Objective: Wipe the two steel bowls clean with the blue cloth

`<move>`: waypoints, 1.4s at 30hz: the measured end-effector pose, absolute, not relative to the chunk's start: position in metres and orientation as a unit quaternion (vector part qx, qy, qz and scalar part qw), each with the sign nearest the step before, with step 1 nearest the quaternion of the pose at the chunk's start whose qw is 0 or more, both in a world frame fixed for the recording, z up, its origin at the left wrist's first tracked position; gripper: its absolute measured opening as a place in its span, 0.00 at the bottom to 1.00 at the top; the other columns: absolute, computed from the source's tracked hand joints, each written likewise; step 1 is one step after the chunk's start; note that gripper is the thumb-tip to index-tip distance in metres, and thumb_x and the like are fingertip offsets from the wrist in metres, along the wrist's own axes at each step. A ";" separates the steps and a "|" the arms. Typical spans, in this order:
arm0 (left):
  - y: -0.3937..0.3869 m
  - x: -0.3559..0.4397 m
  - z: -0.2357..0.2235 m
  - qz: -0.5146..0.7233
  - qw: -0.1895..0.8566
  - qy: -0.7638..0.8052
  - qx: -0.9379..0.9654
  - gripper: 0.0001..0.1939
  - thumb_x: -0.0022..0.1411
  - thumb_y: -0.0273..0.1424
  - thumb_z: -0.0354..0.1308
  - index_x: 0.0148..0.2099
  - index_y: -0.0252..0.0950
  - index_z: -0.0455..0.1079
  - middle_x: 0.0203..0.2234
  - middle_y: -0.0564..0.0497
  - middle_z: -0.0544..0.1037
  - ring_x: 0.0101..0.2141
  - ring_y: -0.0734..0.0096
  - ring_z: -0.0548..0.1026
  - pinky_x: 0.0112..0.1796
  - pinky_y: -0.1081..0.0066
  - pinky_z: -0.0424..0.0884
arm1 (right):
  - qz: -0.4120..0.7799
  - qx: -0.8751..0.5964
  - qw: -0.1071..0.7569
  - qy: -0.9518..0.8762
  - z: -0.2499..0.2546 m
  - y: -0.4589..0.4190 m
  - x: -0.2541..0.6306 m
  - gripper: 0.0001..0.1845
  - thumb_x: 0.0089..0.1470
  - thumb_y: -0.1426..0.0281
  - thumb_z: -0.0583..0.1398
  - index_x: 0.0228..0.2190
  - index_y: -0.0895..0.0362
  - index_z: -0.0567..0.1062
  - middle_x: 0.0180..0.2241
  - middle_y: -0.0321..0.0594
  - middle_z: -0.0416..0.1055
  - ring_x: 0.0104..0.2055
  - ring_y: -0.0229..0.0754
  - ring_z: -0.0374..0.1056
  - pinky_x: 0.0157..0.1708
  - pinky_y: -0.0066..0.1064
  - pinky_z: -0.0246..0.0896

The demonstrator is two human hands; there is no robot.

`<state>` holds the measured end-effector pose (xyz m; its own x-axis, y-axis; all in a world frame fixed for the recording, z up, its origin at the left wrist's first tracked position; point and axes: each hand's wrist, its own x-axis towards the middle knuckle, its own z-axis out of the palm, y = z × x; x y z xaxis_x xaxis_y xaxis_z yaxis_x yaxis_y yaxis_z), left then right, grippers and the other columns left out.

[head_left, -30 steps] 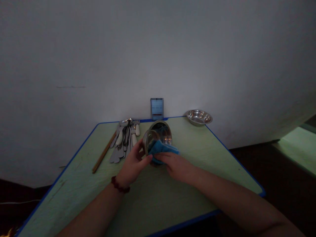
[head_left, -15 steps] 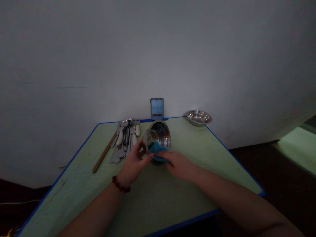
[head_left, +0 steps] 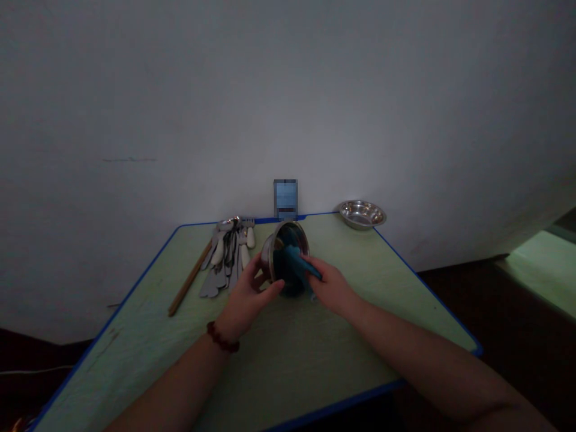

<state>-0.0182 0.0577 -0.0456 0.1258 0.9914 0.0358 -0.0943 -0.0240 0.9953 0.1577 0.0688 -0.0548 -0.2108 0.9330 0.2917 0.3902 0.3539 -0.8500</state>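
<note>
A shiny metal bowl (head_left: pixel 268 257) is tipped on its side above the middle of the table, its mouth facing right and toward me. My left hand (head_left: pixel 247 294) grips it from the left, thumb near the lower rim and fingers behind the wall. In my right hand (head_left: pixel 330 287) is a bunched blue cloth (head_left: pixel 299 264), pinched between thumb and fingers at the bowl's mouth. Part of the cloth reaches inside the bowl, where dark blue reflections show. The bowl's underside and the left fingertips are hidden.
Left of the bowl lies a pile of cutlery (head_left: pixel 227 252) with a pair of wooden chopsticks (head_left: pixel 191 277) alongside. A shallow metal dish (head_left: pixel 362 214) sits at the back right corner. A phone (head_left: pixel 286 199) leans on the wall behind the blue-edged table (head_left: pixel 288 372).
My right hand has shifted slightly right and up with the cloth, drawing it from the lower rim toward the middle of the bowl's mouth. The left hand's grip stays nearly the same.
</note>
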 end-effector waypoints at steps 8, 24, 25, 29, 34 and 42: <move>0.056 -0.015 -0.046 0.495 0.544 0.433 0.521 0.36 0.46 0.35 0.64 0.57 0.38 0.55 0.51 0.43 0.65 0.48 0.57 0.69 0.48 0.56 0.66 | 0.277 -0.490 0.508 -0.652 -0.051 0.070 0.159 0.24 0.51 0.76 0.51 0.50 0.54 0.67 0.49 0.41 0.69 0.52 0.42 0.64 0.54 0.41 0.54; 0.048 -0.005 -0.048 0.460 0.591 0.398 0.530 0.38 0.44 0.34 0.66 0.56 0.40 0.54 0.52 0.42 0.62 0.49 0.55 0.67 0.44 0.58 0.70 | 0.269 -0.484 0.470 -0.688 -0.056 0.069 0.152 0.25 0.50 0.76 0.51 0.51 0.56 0.67 0.49 0.45 0.69 0.52 0.45 0.64 0.53 0.43 0.56; 0.047 -0.006 -0.048 0.457 0.594 0.391 0.534 0.37 0.44 0.35 0.66 0.56 0.40 0.55 0.52 0.42 0.63 0.49 0.54 0.68 0.44 0.58 0.70 | 0.266 -0.482 0.468 -0.691 -0.057 0.070 0.152 0.25 0.50 0.76 0.51 0.51 0.56 0.67 0.49 0.45 0.69 0.51 0.45 0.64 0.53 0.43 0.56; 0.046 -0.006 -0.049 0.454 0.605 0.372 0.539 0.36 0.45 0.35 0.65 0.56 0.41 0.56 0.51 0.42 0.65 0.47 0.54 0.69 0.44 0.56 0.70 | 0.248 -0.481 0.465 -0.701 -0.061 0.070 0.152 0.26 0.49 0.77 0.51 0.51 0.54 0.67 0.48 0.43 0.69 0.51 0.45 0.64 0.52 0.44 0.56; 0.047 -0.007 -0.050 0.451 0.605 0.366 0.544 0.35 0.45 0.36 0.66 0.55 0.40 0.57 0.49 0.43 0.67 0.47 0.54 0.69 0.44 0.57 0.69 | 0.234 -0.455 0.453 -0.730 -0.061 0.070 0.152 0.28 0.48 0.79 0.51 0.52 0.55 0.65 0.50 0.44 0.67 0.53 0.45 0.62 0.53 0.45 0.54; 0.049 -0.009 -0.052 0.448 0.605 0.365 0.548 0.34 0.46 0.36 0.65 0.55 0.41 0.58 0.49 0.44 0.68 0.45 0.57 0.71 0.43 0.59 0.70 | 0.203 -0.432 0.432 -0.765 -0.062 0.071 0.153 0.30 0.46 0.80 0.51 0.53 0.56 0.63 0.53 0.46 0.64 0.56 0.46 0.58 0.56 0.46 0.49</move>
